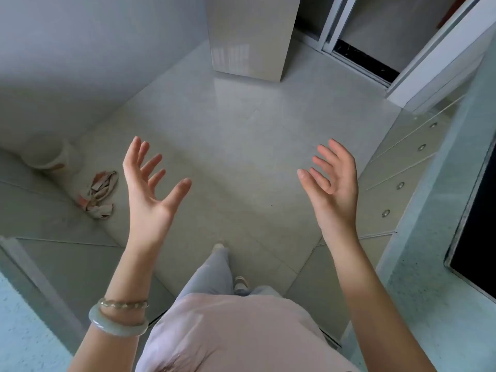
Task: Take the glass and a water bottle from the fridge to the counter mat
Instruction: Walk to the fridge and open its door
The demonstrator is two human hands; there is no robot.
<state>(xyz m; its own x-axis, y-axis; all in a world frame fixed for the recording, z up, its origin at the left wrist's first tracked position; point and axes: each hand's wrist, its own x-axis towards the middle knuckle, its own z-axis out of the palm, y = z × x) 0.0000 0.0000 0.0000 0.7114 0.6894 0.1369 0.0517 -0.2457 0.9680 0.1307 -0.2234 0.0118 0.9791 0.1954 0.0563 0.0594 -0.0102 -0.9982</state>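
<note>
My left hand [150, 194] and my right hand [332, 189] are raised side by side over the pale tiled floor, palms turned inward, fingers spread, nothing in either. A tall pale fridge [249, 36] stands shut at the far end of the floor, well beyond both hands. No glass, water bottle or mat is in view.
A speckled counter [440, 277] with a black cooktop [475, 224] runs along the right, drawers with round knobs [400, 185] below it. Another counter corner [16, 331] sits at the lower left. A white bin [51, 154] and crumpled paper [99, 194] lie left. A sliding door track [362, 60] is far right.
</note>
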